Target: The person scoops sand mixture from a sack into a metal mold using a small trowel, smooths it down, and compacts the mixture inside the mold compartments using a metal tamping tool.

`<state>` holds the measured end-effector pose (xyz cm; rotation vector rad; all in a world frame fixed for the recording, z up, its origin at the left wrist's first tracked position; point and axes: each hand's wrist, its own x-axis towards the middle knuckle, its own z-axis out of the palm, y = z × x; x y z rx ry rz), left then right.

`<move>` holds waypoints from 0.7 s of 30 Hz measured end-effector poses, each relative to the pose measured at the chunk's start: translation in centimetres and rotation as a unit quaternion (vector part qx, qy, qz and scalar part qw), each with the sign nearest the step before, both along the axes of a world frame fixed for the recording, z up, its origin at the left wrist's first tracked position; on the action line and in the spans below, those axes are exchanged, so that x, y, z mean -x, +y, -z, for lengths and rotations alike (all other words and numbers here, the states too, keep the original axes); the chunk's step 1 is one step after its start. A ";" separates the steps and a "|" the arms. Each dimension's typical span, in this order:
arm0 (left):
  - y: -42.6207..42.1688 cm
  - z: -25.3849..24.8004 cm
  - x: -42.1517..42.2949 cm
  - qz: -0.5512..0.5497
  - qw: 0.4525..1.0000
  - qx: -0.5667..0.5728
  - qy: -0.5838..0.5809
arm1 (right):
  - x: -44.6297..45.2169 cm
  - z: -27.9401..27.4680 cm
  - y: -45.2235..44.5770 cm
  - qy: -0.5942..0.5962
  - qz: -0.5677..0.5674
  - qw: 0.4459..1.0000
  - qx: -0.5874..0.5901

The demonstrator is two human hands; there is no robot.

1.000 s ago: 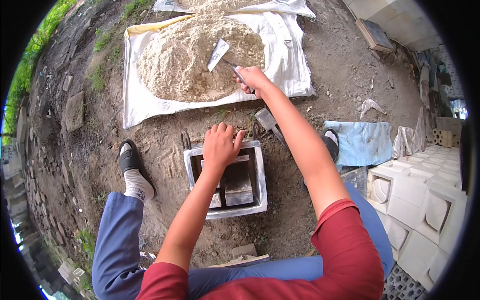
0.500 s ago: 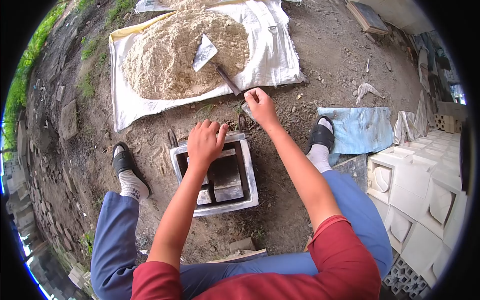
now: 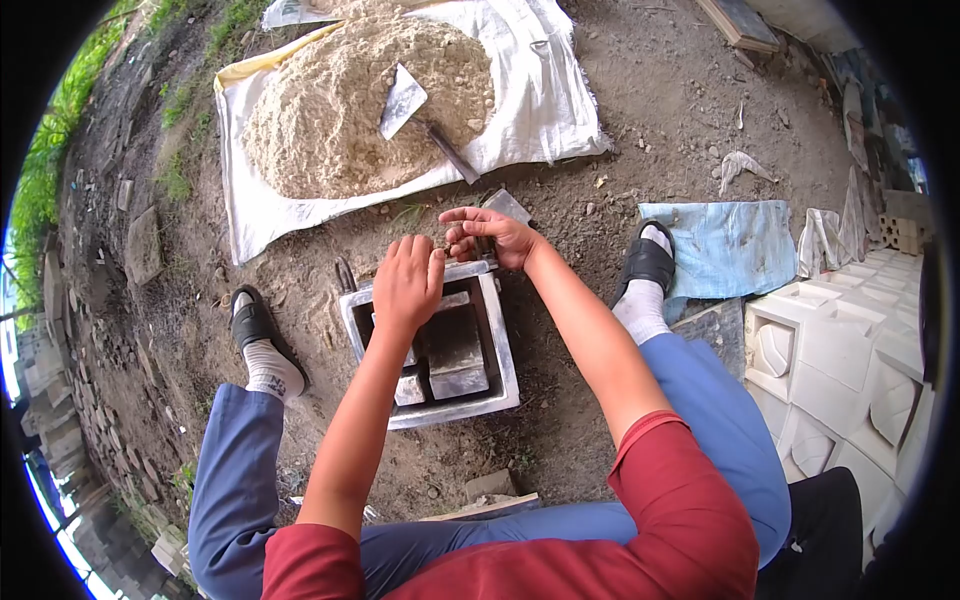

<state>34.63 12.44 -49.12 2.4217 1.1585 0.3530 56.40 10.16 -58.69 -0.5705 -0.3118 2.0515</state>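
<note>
Metal mold (image 3: 503, 365) on dirt ground, between sandaled feet, just below center of view. Left hand (image 3: 408, 285) over mold's 11 o'clock rim, fingers side by side, bent forward; cannot tell if gripping. Right hand (image 3: 500, 240) at mold's 1 o'clock corner, index finger outstretched, other fingers curled; grip unclear. Trowel (image 3: 430, 130) at 12 o'clock from mold, blade on sandy mound (image 3: 330, 120), mound on white sheet (image 3: 540, 90). Blue sheet (image 3: 730, 245) toward 2 o'clock. Pale blocks (image 3: 835, 350) at 3 o'clock.
</note>
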 end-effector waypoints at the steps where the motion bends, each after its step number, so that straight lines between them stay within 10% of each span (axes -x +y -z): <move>1: 0.0 0.1 0.1 0.001 1.000 -0.015 -0.008 | -0.2 0.0 0.0 0.008 -0.006 1.000 -0.019; 21: 0.4 0.3 0.2 -0.027 0.995 -0.042 -0.092 | 0.7 -0.8 0.2 -0.139 0.021 0.990 0.031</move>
